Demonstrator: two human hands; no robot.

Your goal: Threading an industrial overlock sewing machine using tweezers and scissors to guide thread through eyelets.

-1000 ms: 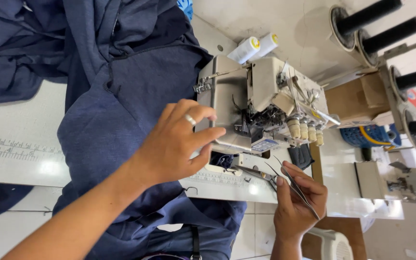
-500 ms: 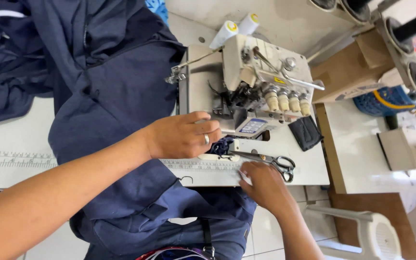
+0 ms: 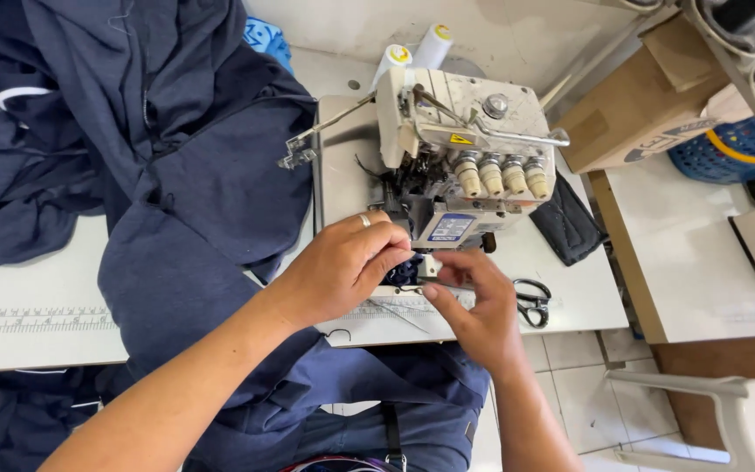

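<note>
My left hand, with a ring on one finger, pinches dark blue fabric right at the front of the white overlock sewing machine. My right hand is close beside it, fingertips touching the same small fold of fabric under the machine's front. The fabric runs from the pile at the left, across the table and down over my lap. Black-handled scissors lie on the table just right of my right hand.
Two thread cones stand behind the machine. A dark cloth piece lies right of it. A ruler strip runs along the white table edge. A cardboard box, a blue basket and a white plastic chair are at the right.
My right hand has put the scissors down on the table and moved left to the fabric at the machine. My left hand shifted down to the machine's front.
</note>
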